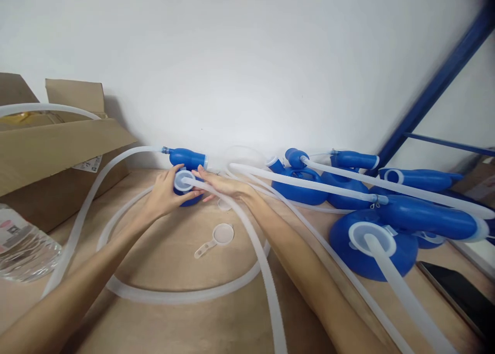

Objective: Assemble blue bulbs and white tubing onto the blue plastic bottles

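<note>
A small-looking blue plastic bottle (192,199) stands on the table near the wall, with a translucent white cap (180,180) on its mouth. My left hand (164,191) wraps its left side, with the thumb across the front below the cap. On the right side, my right hand (218,181) presses against the bottle and cap, its fingers partly hidden. From the cap a white hose (247,225) runs toward me over my right wrist. Behind the bottle lies a blue funnel-like piece (187,158) joined to another hose. A loose clear strap lid (223,234) lies in front.
Several blue bottles with hoses crowd the right, including one with a white cap (358,235). A phone (456,292) lies at the right edge. At left are an open cardboard box (58,178) and a clear plastic-wrapped item (23,251). A hose loop (174,296) crosses the table.
</note>
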`<state>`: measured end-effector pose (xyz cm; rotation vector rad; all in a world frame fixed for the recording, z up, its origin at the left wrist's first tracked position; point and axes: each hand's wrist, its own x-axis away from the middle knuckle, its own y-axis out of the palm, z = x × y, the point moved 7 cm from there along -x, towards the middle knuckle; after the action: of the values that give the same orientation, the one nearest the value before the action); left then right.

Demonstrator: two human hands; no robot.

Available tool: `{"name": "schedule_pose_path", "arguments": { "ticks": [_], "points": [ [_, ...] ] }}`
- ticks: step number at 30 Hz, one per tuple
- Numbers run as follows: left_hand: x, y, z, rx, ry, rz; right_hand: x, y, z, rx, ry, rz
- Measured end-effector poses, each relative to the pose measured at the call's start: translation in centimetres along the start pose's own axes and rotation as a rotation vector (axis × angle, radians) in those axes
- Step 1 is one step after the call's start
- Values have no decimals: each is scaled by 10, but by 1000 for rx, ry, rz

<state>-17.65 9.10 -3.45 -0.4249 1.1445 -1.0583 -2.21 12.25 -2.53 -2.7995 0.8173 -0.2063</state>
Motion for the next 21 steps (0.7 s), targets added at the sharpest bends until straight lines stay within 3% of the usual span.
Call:
{"name": "schedule_pose_path", "arguments": {
  "ticks": [2, 4, 9, 11, 17, 21],
  "points": [
    [-5, -8, -5, 62, -54, -43, -4, 4, 8, -84, -15, -91],
    [-9, -20, -11, 72, -91, -83, -9, 0, 19, -22, -13, -153],
    [-17, -50, -32, -51, -87, -215, -15, -49, 55, 646, 28, 5],
    [-19, -63, -43, -116, -98, -244, -15, -62, 72, 777, 82, -21],
    [-24, -103, -53, -109, -84, -171, -19, -67, 102, 843, 219, -132],
    [-23, -134, -56, 15, -117, -65, -14, -72, 98, 874, 258, -52]
  ]
}}
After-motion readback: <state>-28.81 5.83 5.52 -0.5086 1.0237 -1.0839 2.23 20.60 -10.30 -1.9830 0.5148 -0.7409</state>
